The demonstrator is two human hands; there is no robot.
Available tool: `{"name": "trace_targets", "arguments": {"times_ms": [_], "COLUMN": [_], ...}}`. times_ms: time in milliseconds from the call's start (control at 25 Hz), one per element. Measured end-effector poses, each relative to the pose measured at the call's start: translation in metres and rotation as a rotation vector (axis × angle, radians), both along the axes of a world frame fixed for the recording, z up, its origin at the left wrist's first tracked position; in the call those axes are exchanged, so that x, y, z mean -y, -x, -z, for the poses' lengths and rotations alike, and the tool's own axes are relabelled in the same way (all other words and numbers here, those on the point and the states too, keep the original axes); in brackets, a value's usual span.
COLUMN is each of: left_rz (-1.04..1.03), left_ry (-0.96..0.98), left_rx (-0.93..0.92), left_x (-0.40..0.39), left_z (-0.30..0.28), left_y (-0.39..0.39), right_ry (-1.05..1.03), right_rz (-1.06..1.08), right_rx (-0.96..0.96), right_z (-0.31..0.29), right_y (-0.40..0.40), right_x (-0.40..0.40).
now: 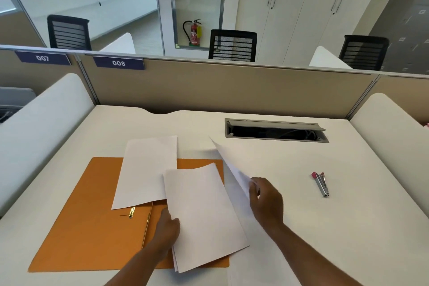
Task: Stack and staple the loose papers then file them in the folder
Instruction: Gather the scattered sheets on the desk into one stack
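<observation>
Head view: a tilted sheet [234, 169] is being pinched by the right hand [267, 199], a stack [204, 213] gripped by the left hand [167, 227] at its nine o'clock, long axes toward twelve

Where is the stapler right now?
In the head view, the stapler lies on the white desk on the right, by itself, right of the right hand and nearer the person than the open cable slot.

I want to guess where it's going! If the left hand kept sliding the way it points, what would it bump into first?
Probably the flat sheet lying on the orange folder. The left hand points up and away along the folder while holding the paper stack, and that sheet's near edge lies just ahead. Depth is hard to judge.
</observation>
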State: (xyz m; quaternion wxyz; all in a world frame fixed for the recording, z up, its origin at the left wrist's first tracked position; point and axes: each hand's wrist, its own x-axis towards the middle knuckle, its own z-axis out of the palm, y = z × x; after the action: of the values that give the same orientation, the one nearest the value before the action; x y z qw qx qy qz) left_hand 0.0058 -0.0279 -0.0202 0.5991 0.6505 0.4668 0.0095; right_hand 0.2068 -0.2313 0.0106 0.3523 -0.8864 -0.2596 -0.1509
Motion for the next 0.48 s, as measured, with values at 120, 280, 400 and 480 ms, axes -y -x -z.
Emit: {"name": "trace_targets", "arguments": {"times_ms": [120,280,400,480], "left_rz": [-0.007,-0.058,-0.04,-0.024], "left_ry": [-0.01,0.058,0.079,0.051], "left_rx": [0.041,0.065,0.143,0.139], "left_x": [0.003,0.011,0.018,0.02], "left_z": [-0.004,-0.015,-0.023,-0.023], "left_y": [-0.008,-0.019,-0.023,-0.022], "right_ry": [0.054,0.305,0.422,0.465], "right_rz": [-0.255,-0.546,-0.651,-0.696], "right_rx": [0.019,-0.074,-0.081,-0.098], "right_z": [0.001,0.013,0.018,0.017], "right_y": [0.037,0.079,0.095,0.101], "right_x": [-0.002,-0.007,-0.015,-0.02]}}
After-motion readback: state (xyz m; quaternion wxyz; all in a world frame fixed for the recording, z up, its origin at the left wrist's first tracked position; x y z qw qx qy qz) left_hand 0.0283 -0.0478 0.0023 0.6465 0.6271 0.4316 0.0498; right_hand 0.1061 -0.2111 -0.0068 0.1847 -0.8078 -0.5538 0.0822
